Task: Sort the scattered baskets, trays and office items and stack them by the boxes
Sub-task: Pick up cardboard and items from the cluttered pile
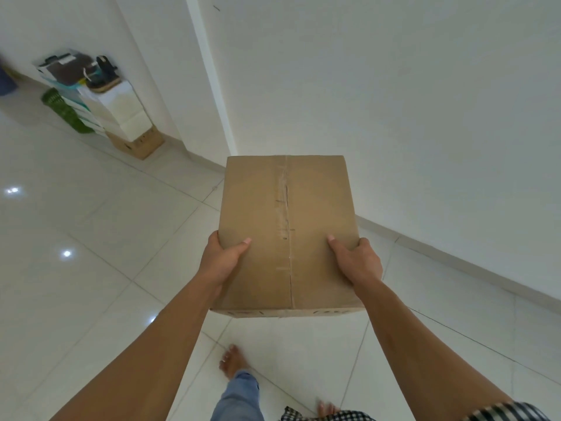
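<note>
Cardboard box [287,232] front and centre, up off the floor and held out ahead of the person in the middle of the view. Its taped top seam runs straight away from the camera. The near face is only a sliver along the bottom edge, with dark print too squashed to read. The underside and the far faces are out of sight.

Left hand [226,256] grips the box's left edge, thumb lying across the top, fingers down the side and hidden behind the cardboard. Right hand [356,259] mirrors it on the right edge, thumb on top, fingers curled over the edge and mostly lost from sight. Both hands are grasping the box, with both forearms stretched long.

Below the box, a bare foot [232,360] stands on the white floor tiles [91,268], with a blue jeans leg [239,396] above it. The toes of the other foot [326,408] just peek in at the bottom edge beside checked cloth [303,416]. White wall [394,101] fills the right and top.

Far off at upper left, against the wall, there's a stack: a brown carton [138,142] on the floor, white boxes [121,110] on it and a green basket [65,112] alongside. The dark items [91,69] on top are too small and blurred to name. A blue shape [6,82] is cut off by the left edge.
</note>
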The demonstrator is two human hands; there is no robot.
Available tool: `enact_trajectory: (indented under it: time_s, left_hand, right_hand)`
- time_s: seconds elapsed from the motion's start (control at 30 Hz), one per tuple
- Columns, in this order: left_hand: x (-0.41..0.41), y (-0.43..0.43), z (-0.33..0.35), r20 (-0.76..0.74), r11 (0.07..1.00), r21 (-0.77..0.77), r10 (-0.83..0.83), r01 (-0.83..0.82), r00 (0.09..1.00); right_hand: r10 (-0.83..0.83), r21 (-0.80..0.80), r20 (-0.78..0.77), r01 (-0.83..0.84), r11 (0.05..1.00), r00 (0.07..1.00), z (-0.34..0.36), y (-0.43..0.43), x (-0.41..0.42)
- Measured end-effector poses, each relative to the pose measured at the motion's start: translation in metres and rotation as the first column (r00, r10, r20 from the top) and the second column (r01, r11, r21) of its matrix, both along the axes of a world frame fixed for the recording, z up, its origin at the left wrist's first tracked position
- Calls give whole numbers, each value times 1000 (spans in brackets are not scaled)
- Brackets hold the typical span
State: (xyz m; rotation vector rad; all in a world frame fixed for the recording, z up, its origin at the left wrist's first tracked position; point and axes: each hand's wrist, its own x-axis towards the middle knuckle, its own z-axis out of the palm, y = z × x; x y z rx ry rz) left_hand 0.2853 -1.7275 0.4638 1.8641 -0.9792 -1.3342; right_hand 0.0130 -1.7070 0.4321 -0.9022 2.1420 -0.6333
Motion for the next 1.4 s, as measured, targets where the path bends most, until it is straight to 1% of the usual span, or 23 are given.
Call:
enact_trajectory:
  time_s: [0.17, 0.27, 0.43, 0.7, 0.9, 1.07, 1.2, 1.4]
  left_hand:
    - [55, -84, 0, 25, 997, 11, -74, 74, 997]
    - [82, -132, 1, 51, 992, 7, -122, 122, 991]
    - [103, -199, -12, 67, 982, 16, -191, 191, 979]
    - [86, -290, -57, 50, 953, 127, -284, 276, 958]
    - [70, -357, -96, 27, 941, 190, -290, 280, 957]
    - [65, -398, -129, -3, 921, 254, -305, 296, 952]
    - [64, -425, -160, -30, 906, 300, -303, 298, 953]
    - [72, -461, -229, -32, 868, 344, -371, 358, 928]
  right_hand:
    - [-59, 17, 6, 59, 998, 998, -4, -64, 57]
    - [-114, 23, 35, 113, 993, 993, -6, -98, 87]
    - [-184, 42, 74, 181, 983, 980, -19, -141, 113]
    - [-247, 116, 67, 238, 964, 967, -61, -212, 101]
    - [-280, 183, 94, 260, 948, 955, -101, -274, 86]
    - [-253, 274, 84, 222, 936, 964, -129, -312, 74]
    - [-242, 335, 114, 192, 922, 964, -156, -331, 74]
    - [-265, 421, 137, 186, 888, 954, -218, -349, 83]
